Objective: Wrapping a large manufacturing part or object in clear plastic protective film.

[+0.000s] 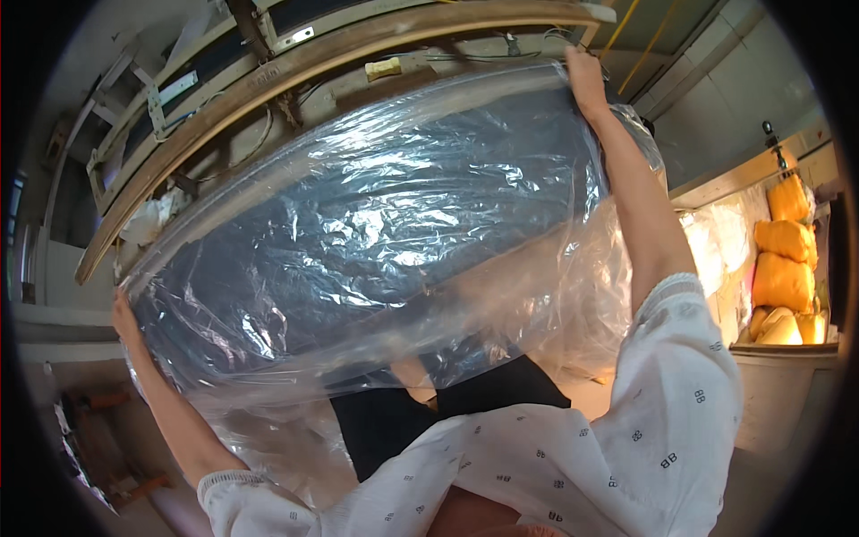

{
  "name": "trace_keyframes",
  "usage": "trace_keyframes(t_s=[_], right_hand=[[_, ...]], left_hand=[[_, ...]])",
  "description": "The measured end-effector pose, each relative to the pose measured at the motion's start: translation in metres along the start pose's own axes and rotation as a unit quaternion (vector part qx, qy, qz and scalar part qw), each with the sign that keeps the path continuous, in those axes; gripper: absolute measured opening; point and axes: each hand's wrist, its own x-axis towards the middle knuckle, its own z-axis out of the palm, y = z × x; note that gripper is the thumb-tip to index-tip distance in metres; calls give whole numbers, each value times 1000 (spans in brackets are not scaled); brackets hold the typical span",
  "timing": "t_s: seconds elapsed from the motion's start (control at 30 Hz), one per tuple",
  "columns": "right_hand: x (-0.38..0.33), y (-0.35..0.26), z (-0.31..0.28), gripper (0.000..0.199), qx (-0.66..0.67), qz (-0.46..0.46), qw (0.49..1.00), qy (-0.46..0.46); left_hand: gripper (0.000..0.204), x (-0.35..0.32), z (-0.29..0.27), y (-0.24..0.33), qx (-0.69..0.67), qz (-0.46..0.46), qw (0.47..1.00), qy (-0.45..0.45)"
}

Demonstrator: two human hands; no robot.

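Note:
A wide sheet of clear, crinkled plastic film (385, 224) is stretched between my two hands. At its far left corner, my left hand (127, 319) is closed on the edge. Over at the far right corner, my right hand (586, 82) grips the same edge, with that arm reaching far forward. The far edge runs fairly taut and slants up from left to right. Dark areas show through the film, but I cannot tell what they are. Its near part hangs loose in folds in front of my black shorts (501, 394).
A long curved wooden rail (349, 55) on a frame runs just beyond the film's far edge. A small yellowish block (383, 69) and cables lie behind the film. At the right, a lit shelf holds several orange-yellow bundles (783, 279). White wall tiles (716, 72) are at the back right.

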Motion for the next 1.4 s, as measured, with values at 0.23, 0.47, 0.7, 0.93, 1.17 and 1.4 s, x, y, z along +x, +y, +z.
trace_keyframes(t_s=[0.23, 0.47, 0.7, 0.93, 1.17, 1.4], right_hand=[[-61, -73, -102, 31, 27, -55, 929, -364], [-116, -182, -143, 26, 306, 74, 840, -442], [-138, -219, -172, 24, 353, 5, 813, -463], [-138, -173, -171, 14, -17, -346, 883, -316], [-199, -166, -150, 23, 104, -238, 938, -230], [-267, -116, -166, 11, 150, -157, 923, -316]], left_hand=[[30, -3, -145, 42, -102, -100, 990, -8], [34, -100, -84, 237, 98, 157, 982, -25], [46, -307, 38, 548, -215, 403, 875, -159], [6, -353, 14, 500, -495, 92, 771, -391], [37, -326, -237, 306, -123, 37, 991, 28], [34, -243, -368, 269, 45, 84, 983, 158]])
